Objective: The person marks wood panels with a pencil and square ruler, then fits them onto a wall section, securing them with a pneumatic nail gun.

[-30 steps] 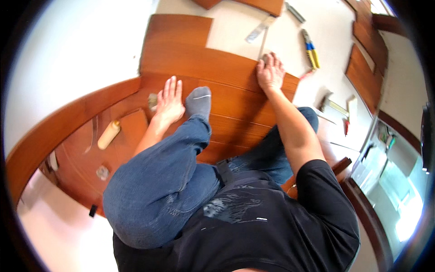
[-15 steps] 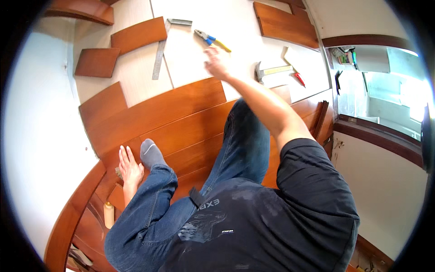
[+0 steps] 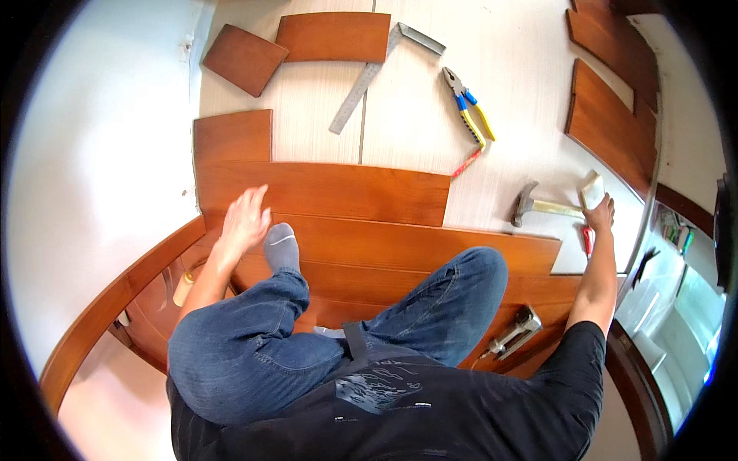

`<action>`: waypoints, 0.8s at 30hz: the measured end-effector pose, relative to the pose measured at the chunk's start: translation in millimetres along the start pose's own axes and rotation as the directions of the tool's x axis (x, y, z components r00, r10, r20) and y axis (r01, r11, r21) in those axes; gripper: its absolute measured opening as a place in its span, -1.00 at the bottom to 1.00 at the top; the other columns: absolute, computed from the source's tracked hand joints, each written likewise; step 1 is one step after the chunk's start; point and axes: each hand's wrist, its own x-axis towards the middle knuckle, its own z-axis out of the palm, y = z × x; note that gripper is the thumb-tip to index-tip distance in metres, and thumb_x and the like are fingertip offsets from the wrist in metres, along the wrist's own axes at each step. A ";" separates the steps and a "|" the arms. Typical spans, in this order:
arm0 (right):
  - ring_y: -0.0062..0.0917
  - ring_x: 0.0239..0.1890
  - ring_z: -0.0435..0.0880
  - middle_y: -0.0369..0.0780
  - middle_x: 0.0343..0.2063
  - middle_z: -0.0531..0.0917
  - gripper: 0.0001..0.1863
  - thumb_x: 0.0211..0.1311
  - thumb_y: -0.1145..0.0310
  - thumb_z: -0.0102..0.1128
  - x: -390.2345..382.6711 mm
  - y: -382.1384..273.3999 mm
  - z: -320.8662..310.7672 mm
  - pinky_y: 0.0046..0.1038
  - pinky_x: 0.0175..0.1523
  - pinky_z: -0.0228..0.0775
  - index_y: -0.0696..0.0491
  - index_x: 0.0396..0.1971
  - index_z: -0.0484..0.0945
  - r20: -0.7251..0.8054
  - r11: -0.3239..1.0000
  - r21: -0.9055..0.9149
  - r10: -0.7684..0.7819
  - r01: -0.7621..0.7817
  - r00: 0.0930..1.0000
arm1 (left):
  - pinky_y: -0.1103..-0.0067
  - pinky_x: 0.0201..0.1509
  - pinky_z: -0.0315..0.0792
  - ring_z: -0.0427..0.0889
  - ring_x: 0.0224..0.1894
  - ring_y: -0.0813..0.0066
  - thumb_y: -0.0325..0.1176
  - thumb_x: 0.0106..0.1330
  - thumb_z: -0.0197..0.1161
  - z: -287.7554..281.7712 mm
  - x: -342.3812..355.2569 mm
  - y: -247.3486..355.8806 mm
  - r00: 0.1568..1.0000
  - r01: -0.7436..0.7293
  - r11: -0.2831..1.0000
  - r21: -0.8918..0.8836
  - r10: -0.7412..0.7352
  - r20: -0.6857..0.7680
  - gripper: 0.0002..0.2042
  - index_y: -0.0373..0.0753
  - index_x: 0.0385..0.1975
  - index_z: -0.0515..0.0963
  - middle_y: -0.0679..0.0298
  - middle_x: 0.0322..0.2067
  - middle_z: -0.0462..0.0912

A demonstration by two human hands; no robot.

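My left hand is open, fingers extended over the wooden planks, just beside my socked left foot. At the right, my right hand is closed on a pale, short object I cannot fully make out, at the handle end of a claw hammer. A red-handled tool lies just below that hand. Pliers with blue and yellow handles and a red, slim item lie on the pale floor. A metal square lies partly under a loose board.
More loose boards lie at the top left and right. A wooden trim runs along the white wall. A cream bottle sits at the left, a metal tool beside my right knee. A window-like opening is at far right.
My right hand has moved from the planks, past the pliers, rightward to the pale object by the hammer and closed on it. My left hand's fingers have risen slightly. The view has swung about.
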 end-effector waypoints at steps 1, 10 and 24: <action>-0.01 0.54 0.11 0.05 0.53 0.08 0.22 -0.09 0.15 0.59 16.0 14.1 1.7 -0.05 0.58 0.06 0.02 0.55 -0.02 0.014 0.997 0.078 -0.029 0.028 0.999 | 0.15 0.34 0.39 0.51 0.23 -0.11 -0.28 0.37 0.25 -2.3 27.5 15.2 0.996 -0.070 0.997 0.017 0.071 -0.061 -0.44 -0.35 0.33 0.35 -0.14 0.22 0.48; -0.03 0.48 0.25 0.07 0.45 0.26 0.21 -0.11 0.20 0.61 61.8 55.9 -1.9 -0.19 0.56 0.13 0.21 0.51 0.03 -0.064 0.919 0.167 -0.352 0.358 0.934 | 0.12 0.42 0.31 0.41 0.28 -0.28 -0.27 0.29 0.26 4.1 208.6 165.8 0.987 0.033 0.994 -0.102 -0.048 -0.153 -0.28 -0.47 0.38 0.14 -0.36 0.20 0.37; -0.05 0.42 0.24 0.01 0.33 0.31 0.12 -0.19 0.28 0.66 -167.7 -217.4 -174.3 -0.03 0.49 0.21 0.08 0.44 0.20 -0.634 0.435 0.041 -0.684 0.899 0.360 | 0.46 0.45 0.37 0.54 0.28 0.36 -0.49 0.44 0.09 -46.7 245.1 242.4 0.819 -0.379 0.283 -0.881 0.545 -0.177 -0.53 -0.16 0.36 0.48 0.17 0.24 0.60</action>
